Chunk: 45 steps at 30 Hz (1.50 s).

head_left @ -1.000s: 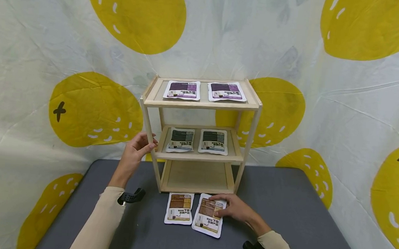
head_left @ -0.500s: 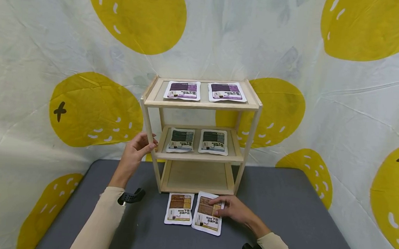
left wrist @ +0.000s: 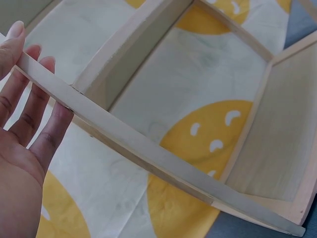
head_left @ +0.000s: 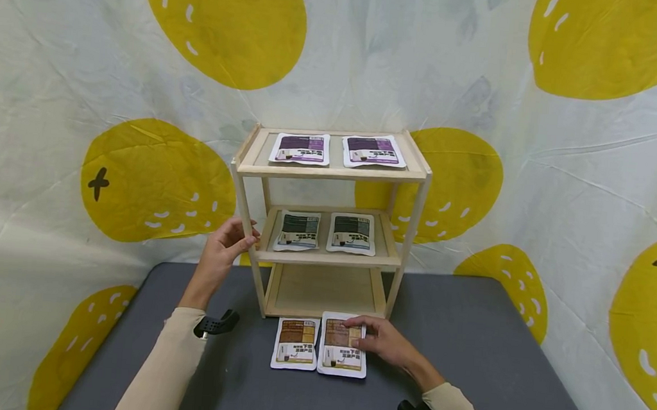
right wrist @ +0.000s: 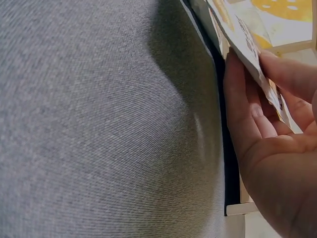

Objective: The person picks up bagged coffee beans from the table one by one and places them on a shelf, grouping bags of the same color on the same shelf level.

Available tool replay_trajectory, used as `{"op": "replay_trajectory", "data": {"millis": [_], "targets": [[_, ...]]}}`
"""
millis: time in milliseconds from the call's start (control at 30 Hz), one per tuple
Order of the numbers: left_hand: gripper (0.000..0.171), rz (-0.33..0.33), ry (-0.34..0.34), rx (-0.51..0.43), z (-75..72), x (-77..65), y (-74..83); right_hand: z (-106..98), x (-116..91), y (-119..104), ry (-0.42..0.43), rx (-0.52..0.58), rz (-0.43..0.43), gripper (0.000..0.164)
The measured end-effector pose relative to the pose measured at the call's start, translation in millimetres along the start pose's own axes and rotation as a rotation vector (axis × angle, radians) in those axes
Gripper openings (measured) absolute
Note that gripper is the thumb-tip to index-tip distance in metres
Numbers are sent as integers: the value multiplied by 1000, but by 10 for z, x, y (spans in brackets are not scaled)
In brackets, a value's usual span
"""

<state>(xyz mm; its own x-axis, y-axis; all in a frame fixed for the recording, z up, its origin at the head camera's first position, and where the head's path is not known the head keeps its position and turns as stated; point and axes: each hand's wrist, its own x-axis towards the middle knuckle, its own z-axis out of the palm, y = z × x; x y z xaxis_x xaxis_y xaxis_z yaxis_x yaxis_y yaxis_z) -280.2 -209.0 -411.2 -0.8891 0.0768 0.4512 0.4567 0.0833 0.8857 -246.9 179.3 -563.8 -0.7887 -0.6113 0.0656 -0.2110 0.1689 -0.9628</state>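
Observation:
My left hand (head_left: 221, 254) holds the left front post (left wrist: 114, 129) of a small three-tier wooden shelf (head_left: 328, 261). In the left wrist view, the thumb and fingers lie on opposite sides of that post. My right hand (head_left: 389, 346) pinches the right edge of a brown-and-white flat pouch (head_left: 339, 359). The right wrist view has the thumb on one face of this pouch (right wrist: 247, 44) and fingers behind it, with the edge lifted. A matching brown pouch (head_left: 295, 345) lies beside it to the left, in front of the shelf.
Two purple pouches (head_left: 301, 148) lie on the top tier, two dark green pouches (head_left: 352, 234) on the middle one. The bottom tier (head_left: 324, 288) stands just behind the brown pouches. Grey cloth covers the table (head_left: 468, 345); a lemon-printed curtain (head_left: 375, 54) hangs behind.
The right brown pouch has shifted a little toward the shelf and turned straighter, nearly parallel to its neighbour, with my right hand on it. My left hand has stayed on the post.

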Motion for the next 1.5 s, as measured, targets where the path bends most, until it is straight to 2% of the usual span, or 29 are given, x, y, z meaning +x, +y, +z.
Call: {"op": "replay_trajectory", "data": {"millis": [333,500,667,967,1333,1500], "targets": [[30,3,0,20,-4,-5,-13,-9,51,-75,9,70,-7,49],[30,0,2,23,10,-11,31,-6,77,-124,63,113,46,50],[31,-3,7,35,0,-6,-7,-14,125,-150,121,80,80,49],[31,-19,7,32,6,4,1,-62,253,-232,176,22,64,56],[31,-13,11,27,8,-1,-6,-77,402,-276,228,55,84,55],[30,-6,12,34,4,0,-18,-92,452,-307,226,83,51,60]]}}
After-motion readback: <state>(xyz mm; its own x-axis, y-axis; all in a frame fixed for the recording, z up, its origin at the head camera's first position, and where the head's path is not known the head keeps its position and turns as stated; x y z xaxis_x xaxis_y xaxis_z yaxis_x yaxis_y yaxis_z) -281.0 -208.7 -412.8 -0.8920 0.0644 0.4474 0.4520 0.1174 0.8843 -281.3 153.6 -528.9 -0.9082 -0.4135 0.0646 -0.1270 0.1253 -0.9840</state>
